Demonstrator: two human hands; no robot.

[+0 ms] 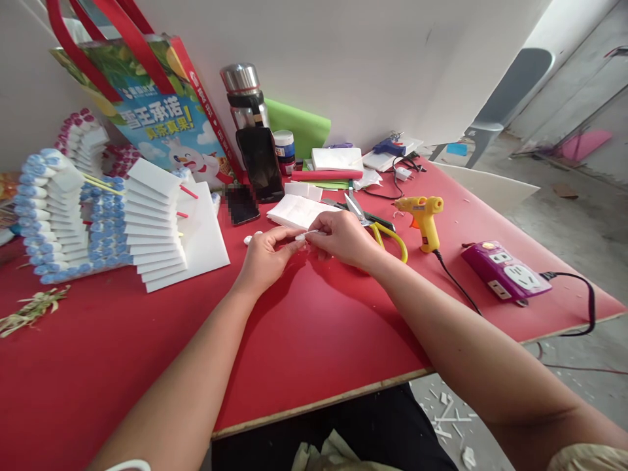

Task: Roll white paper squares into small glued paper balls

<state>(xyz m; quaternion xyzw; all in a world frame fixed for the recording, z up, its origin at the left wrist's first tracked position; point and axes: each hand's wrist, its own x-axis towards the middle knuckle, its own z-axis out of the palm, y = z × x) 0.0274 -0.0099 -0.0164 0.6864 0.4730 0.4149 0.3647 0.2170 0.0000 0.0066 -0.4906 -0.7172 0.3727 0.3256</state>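
Note:
Both hands meet over the middle of the red table (304,340). Between the fingertips is a small white strip (310,233), perhaps paper or foam; its exact kind is too small to make out. My left hand (269,257) pinches one end of it, and my right hand (343,237) pinches the other. Small white rolled pieces (249,239) lie just left of my left fingers. Behind the hands rests a stack of white sheets (297,210). Scissors with yellow handles (400,245) lie beyond my right wrist, partly hidden by it.
On the left stand white stepped panels (154,226) and a blue-and-white rolled-piece structure (44,216). A phone (260,163) leans on a steel flask (241,82). To the right are a yellow glue gun (426,219) and a purple power strip (505,271); their cords cross the table.

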